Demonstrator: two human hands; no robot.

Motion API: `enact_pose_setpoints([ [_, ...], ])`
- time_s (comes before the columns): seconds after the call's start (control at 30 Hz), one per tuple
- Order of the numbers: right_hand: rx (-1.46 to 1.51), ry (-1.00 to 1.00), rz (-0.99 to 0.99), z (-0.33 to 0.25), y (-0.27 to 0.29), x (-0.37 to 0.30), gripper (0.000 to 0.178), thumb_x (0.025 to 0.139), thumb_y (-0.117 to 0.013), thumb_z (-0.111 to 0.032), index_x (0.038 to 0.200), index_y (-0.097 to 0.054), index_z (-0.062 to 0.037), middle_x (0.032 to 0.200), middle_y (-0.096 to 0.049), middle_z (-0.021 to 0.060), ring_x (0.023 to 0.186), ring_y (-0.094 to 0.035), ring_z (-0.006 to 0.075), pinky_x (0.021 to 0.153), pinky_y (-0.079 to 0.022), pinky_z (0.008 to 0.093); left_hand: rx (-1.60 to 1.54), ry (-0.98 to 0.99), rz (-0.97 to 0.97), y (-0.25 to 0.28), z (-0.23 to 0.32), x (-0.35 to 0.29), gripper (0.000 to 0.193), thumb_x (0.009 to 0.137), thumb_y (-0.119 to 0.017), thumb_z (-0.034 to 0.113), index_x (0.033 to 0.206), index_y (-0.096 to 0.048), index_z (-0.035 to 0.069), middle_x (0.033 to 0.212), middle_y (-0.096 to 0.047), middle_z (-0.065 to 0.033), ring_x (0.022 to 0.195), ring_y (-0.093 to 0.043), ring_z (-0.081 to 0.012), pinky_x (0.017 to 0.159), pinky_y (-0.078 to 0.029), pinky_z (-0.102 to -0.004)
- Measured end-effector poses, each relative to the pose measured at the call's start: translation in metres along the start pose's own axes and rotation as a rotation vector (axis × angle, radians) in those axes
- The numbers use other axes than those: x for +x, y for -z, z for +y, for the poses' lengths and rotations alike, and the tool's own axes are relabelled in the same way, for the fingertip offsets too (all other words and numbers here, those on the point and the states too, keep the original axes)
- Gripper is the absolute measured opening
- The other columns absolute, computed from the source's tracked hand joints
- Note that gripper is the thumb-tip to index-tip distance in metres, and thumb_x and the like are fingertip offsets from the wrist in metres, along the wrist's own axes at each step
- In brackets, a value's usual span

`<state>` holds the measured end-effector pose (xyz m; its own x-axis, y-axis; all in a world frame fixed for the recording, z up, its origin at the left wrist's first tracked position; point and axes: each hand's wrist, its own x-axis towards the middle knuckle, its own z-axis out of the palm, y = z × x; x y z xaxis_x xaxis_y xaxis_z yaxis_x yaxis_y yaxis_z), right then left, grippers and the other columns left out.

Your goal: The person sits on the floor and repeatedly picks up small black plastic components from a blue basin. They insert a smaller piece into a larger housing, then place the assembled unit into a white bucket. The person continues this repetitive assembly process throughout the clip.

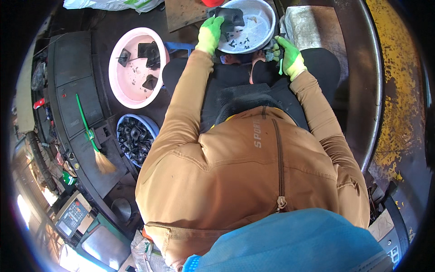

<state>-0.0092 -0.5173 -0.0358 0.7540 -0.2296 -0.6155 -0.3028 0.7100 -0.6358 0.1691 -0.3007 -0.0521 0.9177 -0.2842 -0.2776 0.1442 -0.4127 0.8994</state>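
My left hand (210, 34), in a yellow-green glove, grips a black moulded rubber part (232, 17) over the left side of a white plastic colander (270, 18). Small black scraps (244, 41) lie in the colander. My right hand (291, 56), gloved likewise, is closed at the colander's lower right. A slim greenish piece shows by its fingers, too small to identify. Left of my knees is a pink basin (118, 86) with a few black rubber parts (149, 53) and some crumbs in it. Below it stands a blue basin (154, 124) heaped with black parts (133, 138).
A dark cabinet (74, 81) runs along the left, with a green-handled broom (86, 120) against it. A keypad panel (72, 216) is at lower left. A pale block (301, 27) sits right of the colander, near a curved metal edge (375, 81) and a worn yellow surface (392, 90).
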Motion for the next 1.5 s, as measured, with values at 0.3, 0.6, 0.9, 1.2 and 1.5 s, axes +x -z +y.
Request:
enact_pose_setpoints([
  [0.3, 0.077, 0.137, -0.245, -0.013, -0.049, -0.061, 0.028, 0.096, -0.057, -0.027, 0.114, -0.063, -0.0068, 0.087, -0.067, 0.0029, 0.059, -0.055, 0.0069, 0.049, -0.039, 0.02, -1.277, 0.201, -0.48, -0.009, 0.05, -0.134, 0.036, 0.1, -0.047, 0.013, 0.128, -0.048, -0.01, 0.121, -0.061, -0.0221, 0.11, -0.063, -0.0339, 0.088, -0.058, -0.0477],
  [0.6, 0.049, 0.083, -0.293, -0.018, -0.049, -0.111, 0.022, 0.094, -0.058, -0.022, 0.109, -0.062, -0.0062, 0.084, -0.067, 0.0025, 0.063, -0.063, 0.0102, 0.049, -0.047, 0.0226, 0.058, -0.635, -0.128, 0.01, 0.112, -0.166, 0.057, 0.074, -0.077, 0.018, 0.126, -0.057, 0.003, 0.121, -0.062, -0.0143, 0.11, -0.061, -0.0259, 0.096, -0.047, -0.0377],
  [0.9, -0.118, 0.462, -0.348, -0.009, -0.048, -0.126, 0.039, 0.101, -0.048, -0.029, 0.129, -0.054, -0.0032, 0.11, -0.067, 0.0101, 0.091, -0.068, 0.0182, 0.077, -0.057, 0.0317, -0.265, -0.603, -0.26, -0.004, 0.149, -0.194, 0.064, 0.066, -0.088, 0.022, 0.12, -0.06, 0.004, 0.121, -0.061, -0.0157, 0.12, -0.055, -0.0328, 0.105, -0.041, -0.0423],
  [1.2, -0.697, 1.247, -0.201, 0.0, -0.077, -0.142, 0.037, 0.093, -0.062, -0.015, 0.125, -0.053, 0.0011, 0.112, -0.065, 0.0112, 0.1, -0.064, 0.0209, 0.088, -0.052, 0.0321, -0.259, -0.795, 0.062, -0.034, 0.157, -0.215, 0.048, 0.064, -0.089, 0.022, 0.102, -0.067, 0.003, 0.095, -0.069, -0.0099, 0.087, -0.067, -0.0214, 0.081, -0.054, -0.0323],
  [1.5, -0.645, 1.1, -0.572, -0.018, -0.076, -0.144, 0.04, 0.084, -0.072, -0.014, 0.12, -0.058, -0.0027, 0.116, -0.063, 0.0112, 0.107, -0.061, 0.024, 0.094, -0.049, 0.0359, -0.137, -1.001, -0.006, -0.017, 0.156, -0.21, 0.044, 0.063, -0.088, 0.02, 0.098, -0.068, 0.003, 0.096, -0.07, -0.0095, 0.087, -0.068, -0.0222, 0.08, -0.054, -0.033],
])
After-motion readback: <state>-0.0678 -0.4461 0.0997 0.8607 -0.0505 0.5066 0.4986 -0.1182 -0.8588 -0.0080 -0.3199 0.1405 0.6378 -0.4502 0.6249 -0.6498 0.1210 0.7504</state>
